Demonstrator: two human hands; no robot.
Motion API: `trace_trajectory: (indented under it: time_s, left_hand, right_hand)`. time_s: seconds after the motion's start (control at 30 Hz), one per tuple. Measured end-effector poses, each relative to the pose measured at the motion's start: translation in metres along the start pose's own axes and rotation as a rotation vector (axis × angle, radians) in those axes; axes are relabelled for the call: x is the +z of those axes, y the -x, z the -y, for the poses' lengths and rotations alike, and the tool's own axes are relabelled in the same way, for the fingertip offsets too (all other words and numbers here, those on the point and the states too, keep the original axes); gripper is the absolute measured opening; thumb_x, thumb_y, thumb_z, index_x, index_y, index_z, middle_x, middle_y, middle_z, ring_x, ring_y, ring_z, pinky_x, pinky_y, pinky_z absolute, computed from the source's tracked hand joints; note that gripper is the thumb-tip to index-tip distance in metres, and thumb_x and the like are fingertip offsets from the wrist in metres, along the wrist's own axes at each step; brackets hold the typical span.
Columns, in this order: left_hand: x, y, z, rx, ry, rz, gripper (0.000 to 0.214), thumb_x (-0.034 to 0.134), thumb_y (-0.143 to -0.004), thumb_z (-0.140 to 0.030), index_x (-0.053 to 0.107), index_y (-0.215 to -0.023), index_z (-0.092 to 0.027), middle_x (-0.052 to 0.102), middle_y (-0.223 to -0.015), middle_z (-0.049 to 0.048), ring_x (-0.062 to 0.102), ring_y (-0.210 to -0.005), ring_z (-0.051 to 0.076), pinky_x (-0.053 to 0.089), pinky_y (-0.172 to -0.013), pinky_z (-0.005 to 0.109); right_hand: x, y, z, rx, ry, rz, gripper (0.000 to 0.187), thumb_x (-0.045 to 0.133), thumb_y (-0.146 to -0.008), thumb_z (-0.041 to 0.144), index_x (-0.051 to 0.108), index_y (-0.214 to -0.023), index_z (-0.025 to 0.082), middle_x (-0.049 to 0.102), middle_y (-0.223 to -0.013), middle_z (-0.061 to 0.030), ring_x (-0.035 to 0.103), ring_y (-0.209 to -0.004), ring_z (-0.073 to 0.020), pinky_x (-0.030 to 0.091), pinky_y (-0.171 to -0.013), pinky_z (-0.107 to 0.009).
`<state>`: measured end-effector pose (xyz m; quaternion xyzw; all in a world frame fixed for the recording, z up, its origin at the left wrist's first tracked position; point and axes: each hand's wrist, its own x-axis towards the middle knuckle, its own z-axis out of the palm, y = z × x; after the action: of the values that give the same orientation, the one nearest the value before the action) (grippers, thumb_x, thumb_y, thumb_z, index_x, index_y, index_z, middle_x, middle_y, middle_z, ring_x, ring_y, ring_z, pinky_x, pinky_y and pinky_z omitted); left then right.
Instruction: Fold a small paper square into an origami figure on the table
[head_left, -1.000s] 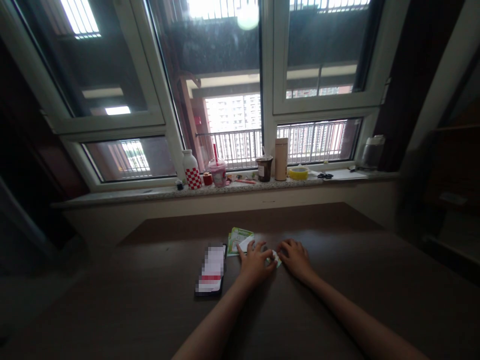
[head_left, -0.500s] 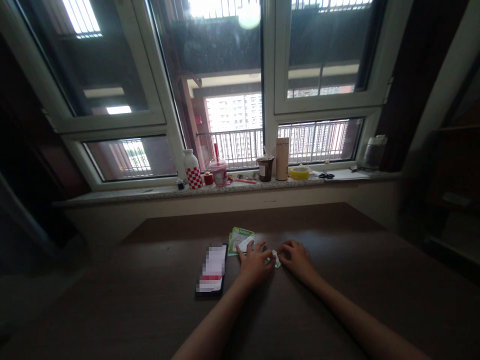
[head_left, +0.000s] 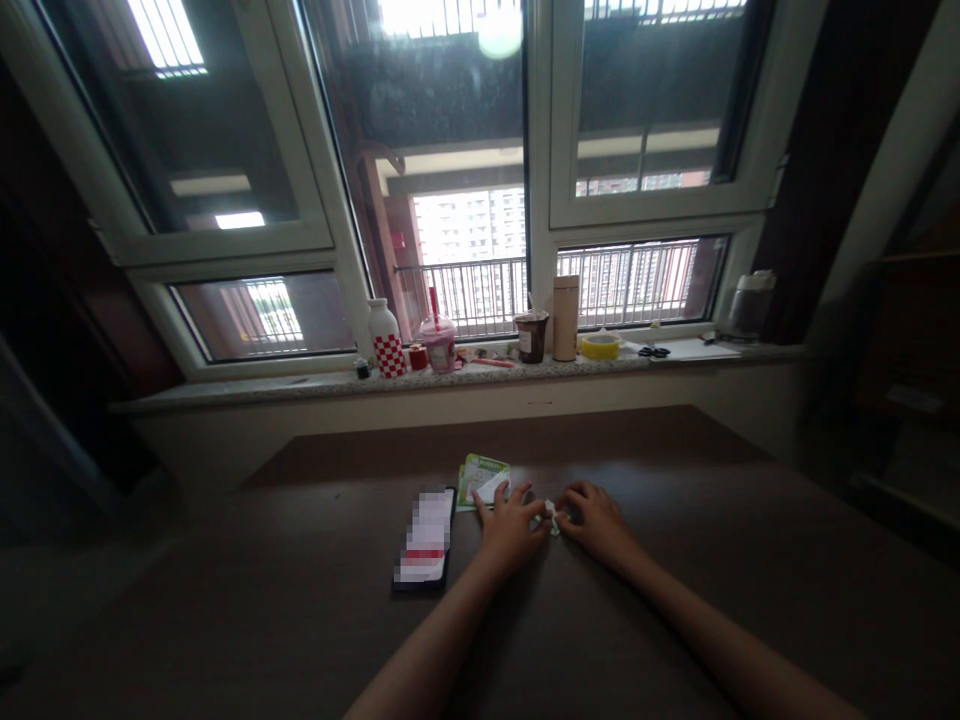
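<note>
A small crumpled white and pale green piece, which looks like paper [head_left: 553, 517], lies on the table between my two hands. My left hand [head_left: 514, 527] has its thumb and index finger pinched at the left edge of this piece, while its other fingers spread toward the green and white paper packets [head_left: 484, 478]. From the other side, my right hand [head_left: 594, 518] has its fingers curled together with the tips on the piece's right edge. My fingers partly cover it, so its full shape is hidden.
A phone [head_left: 424, 540] lies on the brown table [head_left: 300, 640] left of my left hand. Along the windowsill [head_left: 322, 384] stand a checkered bottle [head_left: 389, 345], a pink drink cup [head_left: 440, 345], a dark cup [head_left: 531, 338], a tan flask [head_left: 565, 318], yellow tape [head_left: 600, 347] and scissors [head_left: 654, 352].
The small piece between my hands looks more crumpled, and my right fingertips have closed in on it slightly. My left hand stays nearly in place.
</note>
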<state>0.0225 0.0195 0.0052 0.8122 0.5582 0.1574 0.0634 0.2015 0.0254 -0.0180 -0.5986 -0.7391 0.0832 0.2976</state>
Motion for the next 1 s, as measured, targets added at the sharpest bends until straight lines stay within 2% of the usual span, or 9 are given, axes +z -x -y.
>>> trace_trajectory:
  time_s: [0.17,0.37,0.67,0.87,1.0]
  left_hand:
    - [-0.0027,0.0007,-0.0020,-0.017,-0.018,0.022,0.022,0.053,-0.087,-0.048,0.065,-0.103,-0.041,0.042,-0.147,-0.0070,0.023,-0.140,0.035,-0.006,-0.104,0.076]
    - [0.0000,0.0000,-0.0003,-0.014,-0.015,0.012,0.021,0.055,-0.086,-0.047,0.065,-0.103,-0.041,0.043,-0.146,-0.0073,0.023,-0.139,0.035,-0.005,-0.103,0.077]
    - [0.0042,-0.0010,0.0036,-0.005,0.000,-0.009,0.020,0.055,-0.086,-0.048,0.065,-0.101,-0.041,0.044,-0.145,-0.0073,0.024,-0.139,0.034,-0.005,-0.103,0.077]
    - [0.0024,-0.0007,0.0035,-0.014,0.008,0.009,0.021,0.054,-0.086,-0.049,0.065,-0.103,-0.042,0.044,-0.145,-0.0073,0.023,-0.140,0.034,-0.003,-0.103,0.077]
    - [-0.0002,0.0003,0.0011,-0.025,-0.008,0.020,0.023,0.052,-0.087,-0.050,0.065,-0.104,-0.041,0.043,-0.146,-0.0069,0.023,-0.140,0.034,-0.002,-0.104,0.077]
  right_hand:
    - [-0.0018,0.0010,-0.0012,-0.019,0.000,0.028,0.022,0.064,-0.077,0.036,0.068,-0.096,0.028,0.059,-0.112,-0.0047,0.052,-0.108,-0.0227,0.037,-0.097,-0.036]
    - [-0.0023,0.0020,-0.0027,-0.044,0.024,0.050,0.028,0.066,-0.076,0.042,0.067,-0.100,0.027,0.058,-0.118,-0.0060,0.051,-0.113,-0.0241,0.036,-0.100,-0.038]
    - [-0.0018,0.0037,-0.0037,-0.063,0.021,0.071,0.038,0.069,-0.071,0.041,0.064,-0.106,0.027,0.057,-0.121,-0.0059,0.048,-0.117,-0.0255,0.033,-0.104,-0.040]
    - [-0.0052,0.0052,-0.0046,-0.066,-0.018,0.083,0.035,0.067,-0.074,0.044,0.065,-0.105,0.029,0.057,-0.123,-0.0050,0.047,-0.119,-0.0257,0.033,-0.104,-0.041]
    - [-0.0059,0.0038,-0.0041,-0.032,-0.054,0.057,0.022,0.060,-0.081,0.043,0.069,-0.097,0.029,0.060,-0.119,-0.0037,0.049,-0.116,-0.0238,0.034,-0.102,-0.041]
